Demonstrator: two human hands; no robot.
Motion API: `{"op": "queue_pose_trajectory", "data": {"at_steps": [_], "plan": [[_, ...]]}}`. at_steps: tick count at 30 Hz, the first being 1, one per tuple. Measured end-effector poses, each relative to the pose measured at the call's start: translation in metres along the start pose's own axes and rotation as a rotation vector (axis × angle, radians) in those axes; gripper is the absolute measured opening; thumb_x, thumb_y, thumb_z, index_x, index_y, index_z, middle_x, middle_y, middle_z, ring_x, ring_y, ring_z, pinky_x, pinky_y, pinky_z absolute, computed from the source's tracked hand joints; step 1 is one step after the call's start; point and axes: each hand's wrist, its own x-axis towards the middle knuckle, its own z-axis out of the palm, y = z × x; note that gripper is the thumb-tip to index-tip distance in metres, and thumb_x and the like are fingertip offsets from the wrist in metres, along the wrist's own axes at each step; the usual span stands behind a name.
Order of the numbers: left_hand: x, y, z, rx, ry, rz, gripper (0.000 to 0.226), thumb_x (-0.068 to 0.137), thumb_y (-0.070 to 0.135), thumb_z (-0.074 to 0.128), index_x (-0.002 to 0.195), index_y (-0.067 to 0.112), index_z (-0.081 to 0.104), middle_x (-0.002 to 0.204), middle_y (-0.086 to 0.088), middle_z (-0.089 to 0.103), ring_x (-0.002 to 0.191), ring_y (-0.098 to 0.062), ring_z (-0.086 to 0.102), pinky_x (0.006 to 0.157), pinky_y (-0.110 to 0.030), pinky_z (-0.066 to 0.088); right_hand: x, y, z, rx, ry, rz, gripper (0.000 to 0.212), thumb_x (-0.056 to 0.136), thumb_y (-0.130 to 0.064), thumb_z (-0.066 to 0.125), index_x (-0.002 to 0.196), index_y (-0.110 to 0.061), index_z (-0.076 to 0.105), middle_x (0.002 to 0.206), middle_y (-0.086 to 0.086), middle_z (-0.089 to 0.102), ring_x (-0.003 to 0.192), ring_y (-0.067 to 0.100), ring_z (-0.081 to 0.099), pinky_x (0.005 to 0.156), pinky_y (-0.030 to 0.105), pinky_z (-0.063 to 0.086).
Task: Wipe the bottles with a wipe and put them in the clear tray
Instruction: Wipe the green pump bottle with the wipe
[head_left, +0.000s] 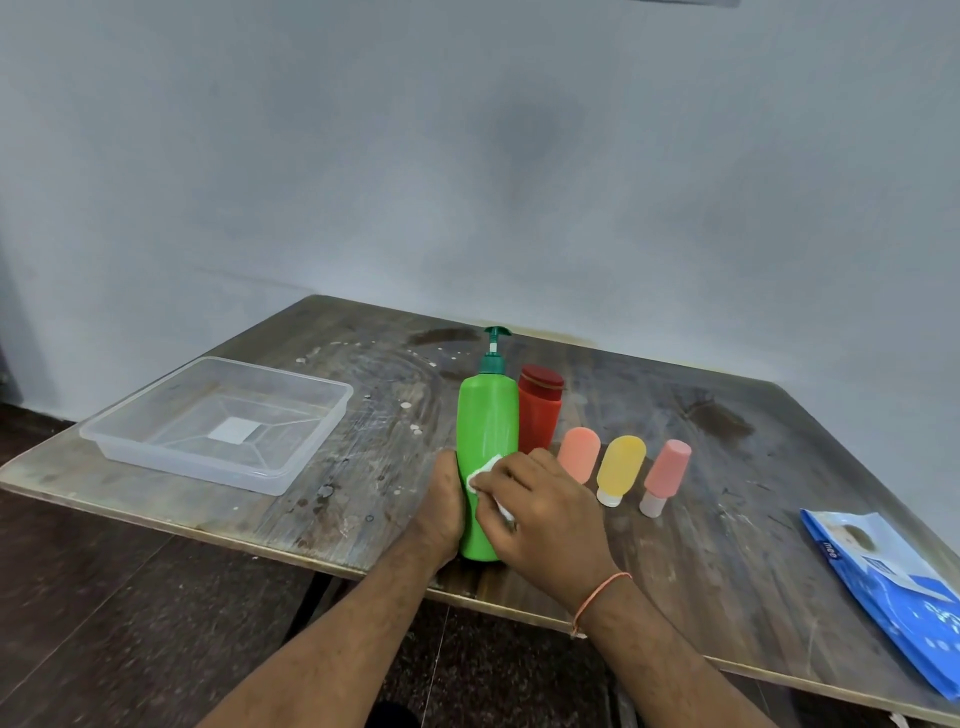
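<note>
One green pump bottle (485, 441) upright at the table's (727, 467) near edge, left hand (441, 512) gripping its side, right hand (545, 519) pinching one white wipe (480, 473) against it, one red bottle (540, 410) just behind, three small inverted bottles (621, 467) in a row to the right, one clear tray (291, 467) at left, one blue wipe packet (893, 587) far right.

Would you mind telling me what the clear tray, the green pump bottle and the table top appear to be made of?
The clear tray looks like thin, glossy see-through plastic: the table shows through its walls. The green pump bottle seems opaque, smooth plastic with a soft sheen. The table top looks like dark wood or wood-grain laminate, worn and stained; which one is unclear.
</note>
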Motion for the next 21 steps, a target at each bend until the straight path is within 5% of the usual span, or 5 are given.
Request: {"op": "queue_pose_trajectory", "data": {"at_steps": [12, 16, 21], "plan": [[0.009, -0.01, -0.005, 0.047, 0.066, -0.025, 0.049, 0.105, 0.028, 0.028, 0.08, 0.011, 0.067, 0.075, -0.015, 0.067, 0.074, -0.029, 0.064, 0.068, -0.037, 0.054, 0.002, 0.006, -0.004, -0.002, 0.047, 0.074, 0.005, 0.093, -0.023, 0.075, 0.096, -0.022, 0.079, 0.094, -0.009, 0.071, 0.083, 0.017, 0.058, 0.068, 0.032, 0.051], [0.01, -0.01, -0.002, 0.016, 0.054, -0.047, 0.05, 0.105, 0.034, 0.029, 0.09, 0.006, 0.067, 0.084, -0.024, 0.066, 0.074, -0.031, 0.065, 0.068, -0.037, 0.054, 0.008, 0.014, -0.004, -0.02, 0.125, 0.187, 0.005, 0.095, -0.021, 0.075, 0.096, -0.02, 0.079, 0.094, -0.007, 0.072, 0.085, 0.018, 0.061, 0.072, 0.032, 0.053], [0.006, -0.008, -0.001, -0.01, 0.02, -0.037, 0.055, 0.109, 0.025, 0.021, 0.085, 0.006, 0.067, 0.071, -0.014, 0.07, 0.062, -0.022, 0.068, 0.057, -0.03, 0.056, 0.005, 0.014, -0.006, -0.009, 0.079, 0.119, 0.008, 0.096, -0.024, 0.074, 0.098, -0.023, 0.081, 0.095, -0.01, 0.073, 0.085, 0.017, 0.062, 0.07, 0.031, 0.053]]}}
